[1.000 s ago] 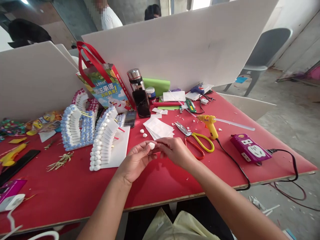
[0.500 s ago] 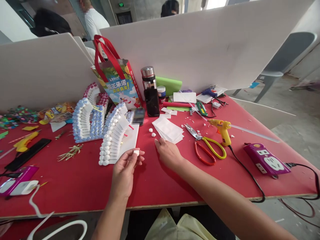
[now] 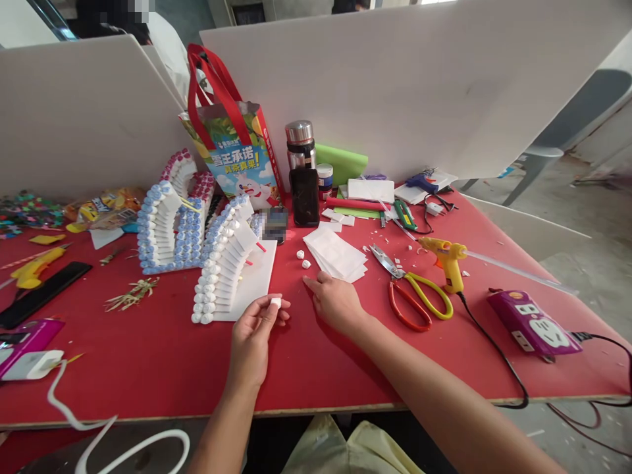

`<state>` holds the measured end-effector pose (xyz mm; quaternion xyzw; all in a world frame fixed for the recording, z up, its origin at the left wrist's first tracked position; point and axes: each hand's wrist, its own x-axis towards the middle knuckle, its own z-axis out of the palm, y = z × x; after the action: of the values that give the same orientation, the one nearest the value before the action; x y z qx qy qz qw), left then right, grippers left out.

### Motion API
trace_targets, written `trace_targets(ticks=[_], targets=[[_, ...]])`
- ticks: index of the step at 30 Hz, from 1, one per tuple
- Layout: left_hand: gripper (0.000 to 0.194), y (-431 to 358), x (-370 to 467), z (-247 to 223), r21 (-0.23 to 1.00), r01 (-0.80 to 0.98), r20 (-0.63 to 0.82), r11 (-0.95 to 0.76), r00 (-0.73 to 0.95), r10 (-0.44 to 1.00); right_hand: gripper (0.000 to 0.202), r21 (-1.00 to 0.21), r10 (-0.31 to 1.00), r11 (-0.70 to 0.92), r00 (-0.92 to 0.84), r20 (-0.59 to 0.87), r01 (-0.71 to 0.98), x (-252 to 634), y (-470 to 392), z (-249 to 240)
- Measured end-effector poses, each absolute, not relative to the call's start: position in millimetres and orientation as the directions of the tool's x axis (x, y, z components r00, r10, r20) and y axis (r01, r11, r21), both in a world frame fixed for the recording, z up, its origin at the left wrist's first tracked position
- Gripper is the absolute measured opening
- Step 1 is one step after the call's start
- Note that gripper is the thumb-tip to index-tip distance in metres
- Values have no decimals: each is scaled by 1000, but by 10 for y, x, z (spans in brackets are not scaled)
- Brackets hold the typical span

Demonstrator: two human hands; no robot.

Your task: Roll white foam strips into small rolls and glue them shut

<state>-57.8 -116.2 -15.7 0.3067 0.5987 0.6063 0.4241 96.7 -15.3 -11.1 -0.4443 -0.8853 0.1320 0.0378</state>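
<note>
My left hand [image 3: 253, 342] is closed, with a small white folded piece [image 3: 276, 303] pinched between thumb and fingertips above the red table [image 3: 316, 368]. My right hand [image 3: 340, 304] is low over the table, index finger stretched out to the left, nothing visible in it. Just beyond that finger lie two small white balls [image 3: 306, 264], beside a fanned stack of white paper sheets [image 3: 338, 253]. Left of my hands stands a curved white model [image 3: 217, 283] edged with rows of similar white balls, on a white board [image 3: 259, 283].
Pliers-like cutters [image 3: 412, 296], a yellow glue gun [image 3: 447, 260] and a purple power strip [image 3: 536, 322] lie at right. Behind are a phone [image 3: 305, 197], a steel flask [image 3: 300, 141] and a printed bag [image 3: 241, 164]. A blue-edged model [image 3: 170, 230] stands left.
The view has shifted slightly. My right index finger has stretched out from the curled fingers, near the white balls. My left hand still pinches the white piece.
</note>
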Motion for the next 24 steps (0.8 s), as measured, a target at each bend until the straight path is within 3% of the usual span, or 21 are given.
trace_targets(ticks=[8,13,19,24], targets=[[30,-1149,-564,-184,986,-151,-135,73,-459,878,52,-233,785,584,-614,-80,777,901,-189,-80],[29,-1167,-540,-181,991,-114,-120,77,-452,884,59,-211,809,509,-548,-213,834,821,-163,-6],[28,-1165,-546,-201,992,-106,-113,72,-449,887,54,-223,789,554,-592,-165,802,864,-180,-4],[30,-1148,-559,-226,994,-97,-96,58,-451,887,60,-213,795,512,-553,-249,832,781,-179,45]])
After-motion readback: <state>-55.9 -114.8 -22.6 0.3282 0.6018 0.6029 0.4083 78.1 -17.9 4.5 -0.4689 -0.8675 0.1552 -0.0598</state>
